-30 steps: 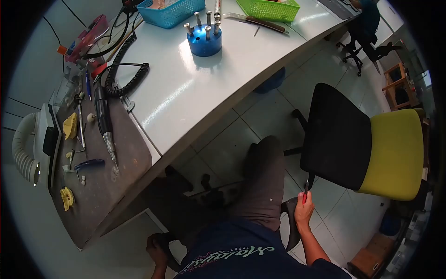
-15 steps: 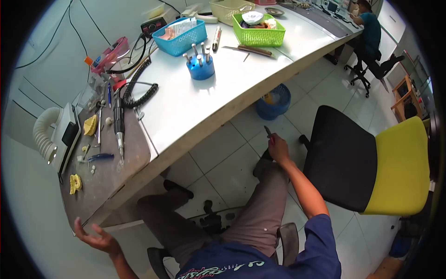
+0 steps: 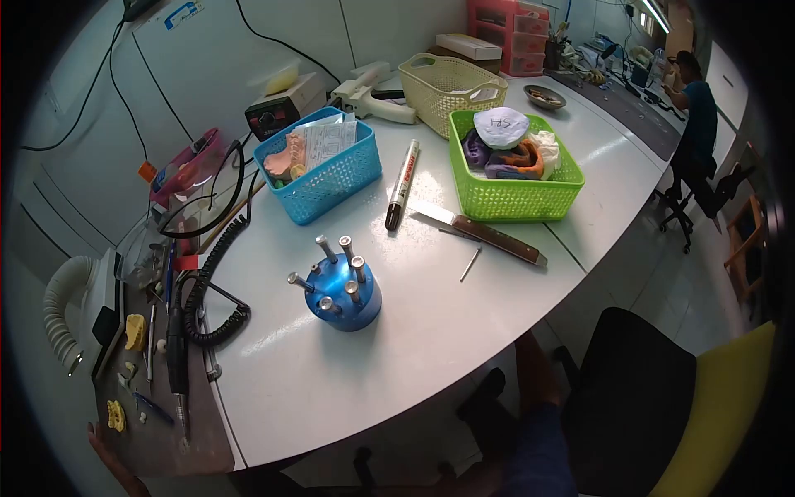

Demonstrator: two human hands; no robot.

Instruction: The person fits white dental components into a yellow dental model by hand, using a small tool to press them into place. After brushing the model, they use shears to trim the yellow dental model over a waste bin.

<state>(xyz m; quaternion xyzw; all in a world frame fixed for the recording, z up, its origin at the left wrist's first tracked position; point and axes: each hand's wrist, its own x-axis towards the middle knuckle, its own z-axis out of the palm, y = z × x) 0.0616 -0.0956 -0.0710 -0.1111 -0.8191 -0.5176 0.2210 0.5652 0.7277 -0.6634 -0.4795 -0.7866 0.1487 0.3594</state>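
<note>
Worktop (image 3: 431, 331) is seen as glossy, smooth, white. Blue pin holder (image 3: 341, 300): satin metal, shiny steel pins. Blue basket (image 3: 327, 180) and green basket (image 3: 517, 197) are moulded plastic. Knife (image 3: 489, 236): wooden handle, metal blade. Bench mat (image 3: 199, 418): matt grey.

- Right grip: recorded a second ago low beside the black chair (image 3: 629, 398) with a thin tool held, then raised above the leg. Now hidden under the counter (image 3: 431, 331) edge, only the forearm (image 3: 537, 373) being seen.
- Left grip (image 3: 108, 454): shifted from the seat to the counter's lower left corner, largely cut off.
- Blue bur stand (image 3: 341, 291): brought to mid-view.
- Green basket (image 3: 515, 195): now fully shown.
</note>
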